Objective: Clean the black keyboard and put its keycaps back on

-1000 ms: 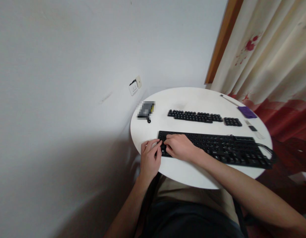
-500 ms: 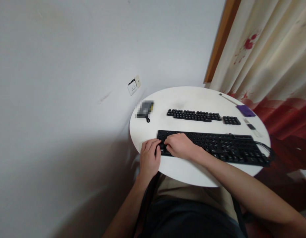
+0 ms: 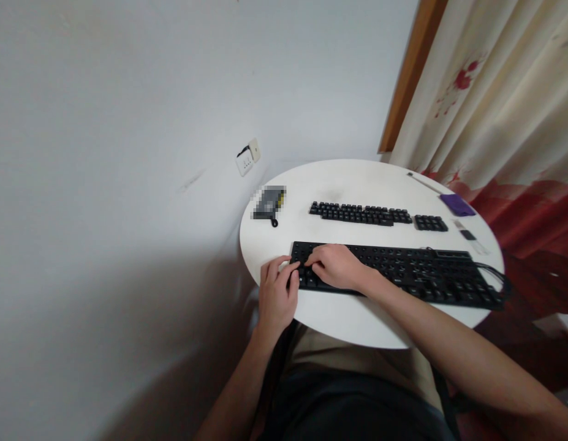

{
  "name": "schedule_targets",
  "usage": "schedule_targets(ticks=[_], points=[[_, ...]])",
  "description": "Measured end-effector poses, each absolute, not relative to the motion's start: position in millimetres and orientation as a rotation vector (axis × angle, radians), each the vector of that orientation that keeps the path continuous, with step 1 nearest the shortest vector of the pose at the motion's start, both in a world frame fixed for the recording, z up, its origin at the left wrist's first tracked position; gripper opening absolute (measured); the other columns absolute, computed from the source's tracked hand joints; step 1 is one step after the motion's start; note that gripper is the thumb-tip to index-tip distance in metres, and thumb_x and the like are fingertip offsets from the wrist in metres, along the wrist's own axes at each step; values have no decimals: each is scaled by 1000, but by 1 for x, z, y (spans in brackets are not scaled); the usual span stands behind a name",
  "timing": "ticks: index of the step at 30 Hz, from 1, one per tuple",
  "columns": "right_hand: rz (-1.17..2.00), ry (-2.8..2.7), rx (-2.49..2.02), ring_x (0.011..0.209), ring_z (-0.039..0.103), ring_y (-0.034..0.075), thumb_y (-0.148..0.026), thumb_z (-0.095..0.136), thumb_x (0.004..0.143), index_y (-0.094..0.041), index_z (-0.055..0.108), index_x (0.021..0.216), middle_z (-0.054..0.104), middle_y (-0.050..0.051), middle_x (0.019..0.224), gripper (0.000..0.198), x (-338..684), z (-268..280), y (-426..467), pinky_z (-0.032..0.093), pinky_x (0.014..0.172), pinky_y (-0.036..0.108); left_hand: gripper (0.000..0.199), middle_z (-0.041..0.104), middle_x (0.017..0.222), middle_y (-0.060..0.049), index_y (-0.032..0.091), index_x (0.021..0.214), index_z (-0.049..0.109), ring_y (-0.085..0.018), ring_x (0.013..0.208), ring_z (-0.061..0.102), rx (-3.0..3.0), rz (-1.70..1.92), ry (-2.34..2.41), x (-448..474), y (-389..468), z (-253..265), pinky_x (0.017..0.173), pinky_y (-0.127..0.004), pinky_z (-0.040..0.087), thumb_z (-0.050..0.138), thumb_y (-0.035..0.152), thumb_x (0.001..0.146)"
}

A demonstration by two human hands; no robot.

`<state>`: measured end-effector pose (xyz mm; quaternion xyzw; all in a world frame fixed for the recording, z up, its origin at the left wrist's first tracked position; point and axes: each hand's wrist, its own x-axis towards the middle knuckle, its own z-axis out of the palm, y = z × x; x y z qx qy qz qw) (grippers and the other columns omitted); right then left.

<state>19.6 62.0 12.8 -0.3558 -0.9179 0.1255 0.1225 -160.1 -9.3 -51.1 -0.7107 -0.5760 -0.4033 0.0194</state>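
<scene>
A long black keyboard (image 3: 387, 266) lies along the front of the white round table (image 3: 284, 245). Many places in its upper rows look to be without keycaps, while the bottom row and the right end still carry some. At the keyboard's left end, my left hand (image 3: 278, 291) curls its fingers over the edge, index fingertip by the keys. Just right of it, my right hand (image 3: 336, 266) hovers low over the left keys, thumb and index finger pinched; whatever lies between them is too small to make out. Behind the keyboard, loose black keycaps (image 3: 357, 214) stand in tidy rows.
A smaller block of keycaps (image 3: 431, 223) sits to the right of the rows. A pixelated dark object (image 3: 269, 202) rests at the back left. Toward the right are a purple cloth (image 3: 457, 205), a small dark-and-clear item (image 3: 468, 235) and the keyboard's cable (image 3: 495, 269). The wall borders the left.
My right hand has risen slightly, its pinch now clearer above the keys. The fingers of my left hand have shifted a little at the keyboard's left end.
</scene>
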Motion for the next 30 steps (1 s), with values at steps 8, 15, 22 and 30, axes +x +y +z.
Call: schedule_targets(ticks=[8,15,22,30], points=[[368,-2405,-1180,95,66,19,-15,46,87,-22,76,95,76,2,102,31,28,16,78,45,84,28,36,64,122,-10,19,123,61,-23,115,57,-2108,-1579,-1815,-186,27,-33,103,-43,45,35,32,103],[303,-2159,-1534,92,67,21,-19,45,88,-22,76,95,76,4,96,31,54,24,102,44,78,28,28,70,107,-7,18,113,71,-18,91,64,-2466,-1349,-1616,-165,123,28,78,-29,53,51,30,96],[267,-2145,-1722,95,68,23,-18,45,89,-22,76,93,76,8,98,32,63,15,114,46,76,29,20,74,96,-6,21,97,79,-20,91,65,-2734,-626,-1532,-124,203,23,86,-30,50,61,22,88],[234,-2181,-1682,101,65,23,-17,44,93,-20,72,106,73,9,107,32,53,9,111,46,85,30,29,68,105,-9,23,115,74,-25,103,58,-2637,-567,-1557,-126,198,-2,92,-34,47,63,25,89]])
